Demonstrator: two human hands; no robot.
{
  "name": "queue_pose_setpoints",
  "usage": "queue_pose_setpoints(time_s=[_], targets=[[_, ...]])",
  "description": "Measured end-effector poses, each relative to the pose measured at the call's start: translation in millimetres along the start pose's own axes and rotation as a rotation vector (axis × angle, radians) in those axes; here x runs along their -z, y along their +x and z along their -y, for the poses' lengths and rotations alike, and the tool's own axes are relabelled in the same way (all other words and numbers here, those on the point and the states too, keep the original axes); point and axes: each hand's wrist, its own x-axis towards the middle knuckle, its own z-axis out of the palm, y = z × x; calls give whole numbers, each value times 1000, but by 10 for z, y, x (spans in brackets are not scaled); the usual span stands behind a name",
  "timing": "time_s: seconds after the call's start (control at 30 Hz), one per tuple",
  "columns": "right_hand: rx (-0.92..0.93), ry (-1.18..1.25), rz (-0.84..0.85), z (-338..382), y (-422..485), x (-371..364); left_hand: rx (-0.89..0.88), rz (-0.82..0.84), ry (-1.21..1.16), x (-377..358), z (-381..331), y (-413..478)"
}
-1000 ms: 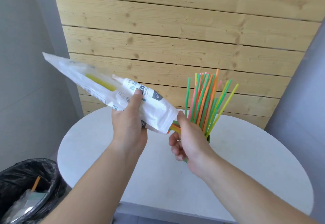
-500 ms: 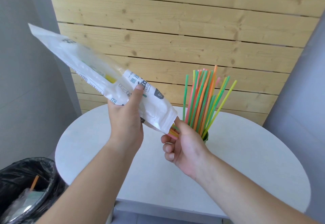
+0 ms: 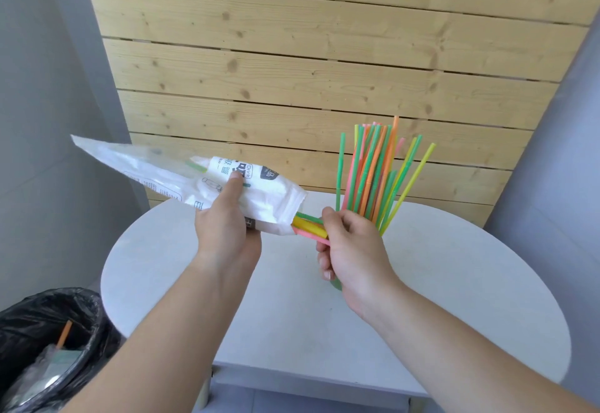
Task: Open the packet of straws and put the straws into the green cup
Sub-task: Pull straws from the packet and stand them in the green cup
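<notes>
Few straws: yellow/pink/green bunch, ends poking out of packet torn mouth, above worktop.
Handling, est.: v. light, thin, smooth; prob. kink if squeezed hard. Take by exposed ends, pull lengthwise.
Packet film: soft, crinkly, likely slippery; best held mid-body.
Left hand: wrapped round packet middle, index finger laid on top; open end tilted down twd right.
Right hand: fingers curled, pinching bunch ends.
Green cup: mostly hidden behind that hand; standing straws fanned inside.
</notes>
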Motion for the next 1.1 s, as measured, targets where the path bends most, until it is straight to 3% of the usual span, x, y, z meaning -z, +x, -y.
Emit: queue_pose_setpoints(time_s=[0.23, 0.43, 0.73, 1.1], targets=[[167, -173, 32, -31, -37, -21, 109, -14, 6, 56, 114, 67], [368, -214, -87, -119, 123, 42, 155, -22, -32, 74, 98, 135], [431, -251, -52, -98, 166, 139, 205, 31, -102, 110, 121, 186], [399, -314, -16, 517, 200, 886, 234, 18, -175, 149, 53, 296]])
